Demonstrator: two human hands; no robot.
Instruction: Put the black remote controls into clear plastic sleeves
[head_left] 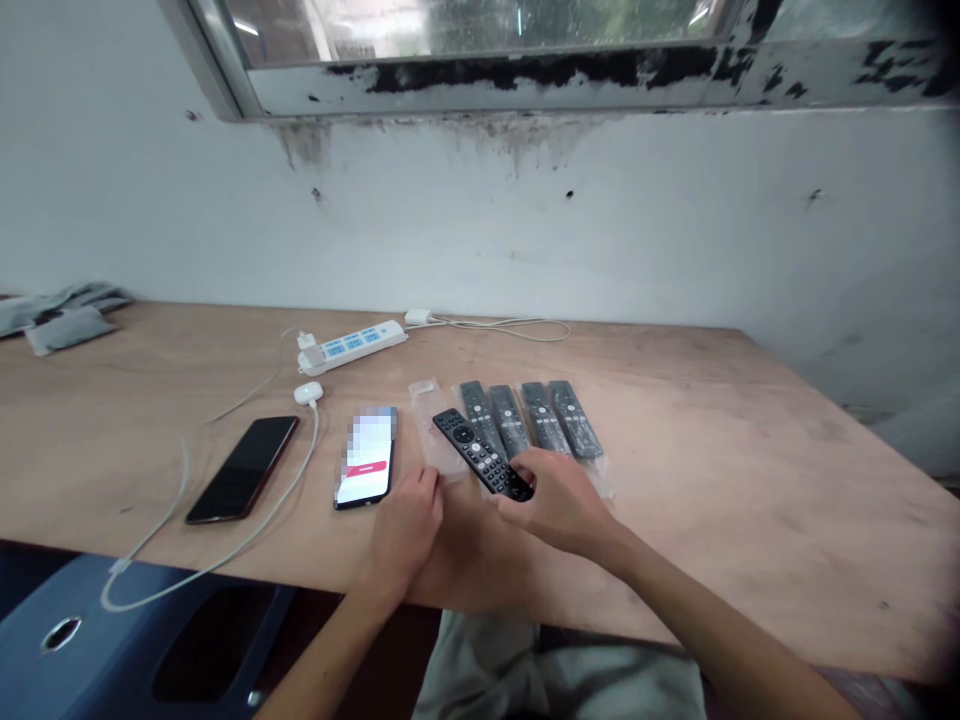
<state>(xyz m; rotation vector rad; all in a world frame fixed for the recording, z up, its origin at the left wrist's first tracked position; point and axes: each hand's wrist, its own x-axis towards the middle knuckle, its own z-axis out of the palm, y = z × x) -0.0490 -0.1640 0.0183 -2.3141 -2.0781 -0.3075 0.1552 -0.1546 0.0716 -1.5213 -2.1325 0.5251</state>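
Observation:
My right hand [559, 500] grips the lower end of a black remote control [480, 455], which is tilted with its buttons facing up. My left hand [409, 515] rests on the table near the lower edge of a clear plastic sleeve [429, 410], its fingers curled; whether it holds anything is hidden. Several wrapped remotes [544, 418] lie side by side behind the held one. Left of my left hand lies a phone with a lit screen [367, 455], partly pixelated, showing a red bar.
A dark phone [244, 470] lies at the left beside a white cable [313, 440]. Further back is a white power strip [352, 347] with a plug in it. Grey cloth [71, 320] sits at the far left, and a blue chair [90, 640] stands below the table edge [787, 590].

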